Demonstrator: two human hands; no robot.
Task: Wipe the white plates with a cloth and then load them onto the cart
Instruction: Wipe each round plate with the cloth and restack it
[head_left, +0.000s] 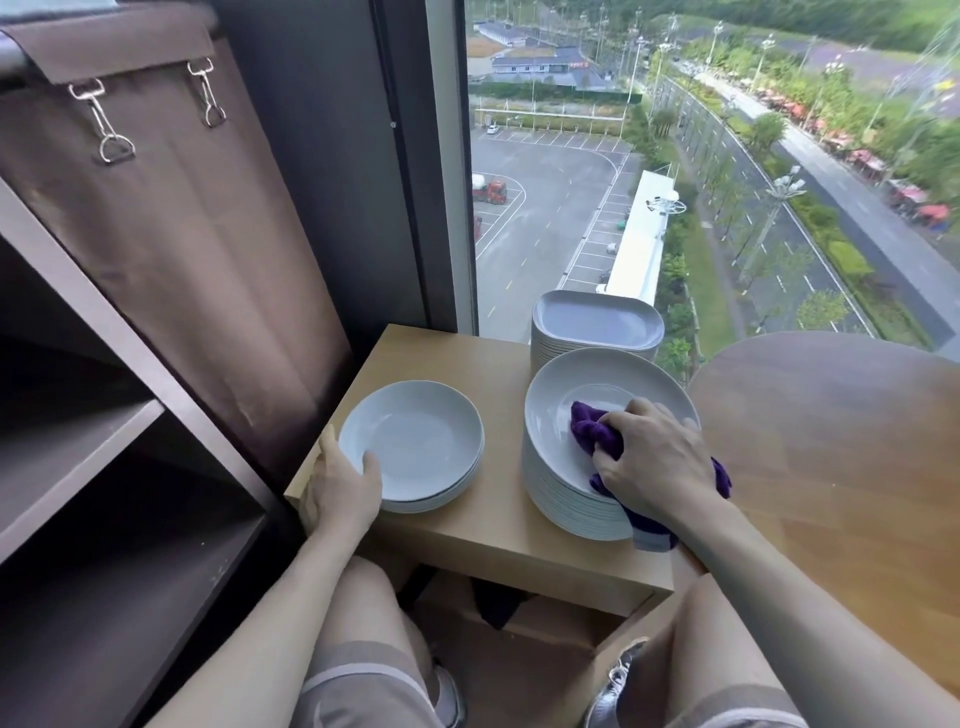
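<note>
Soft window (675, 156) daylight, warped edges

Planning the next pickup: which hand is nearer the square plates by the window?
Right. The right hand holds the cloth on the tall stack just in front of the square plates; the left hand grips the short stack, farther off.

Left grip (345, 486) pinching; right grip (657, 462) clenched; forearms extended.

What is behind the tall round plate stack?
A stack of rectangular plates stands behind it, by the window. The tall round plate stack hides its lower front, so contact cannot be judged.
</note>
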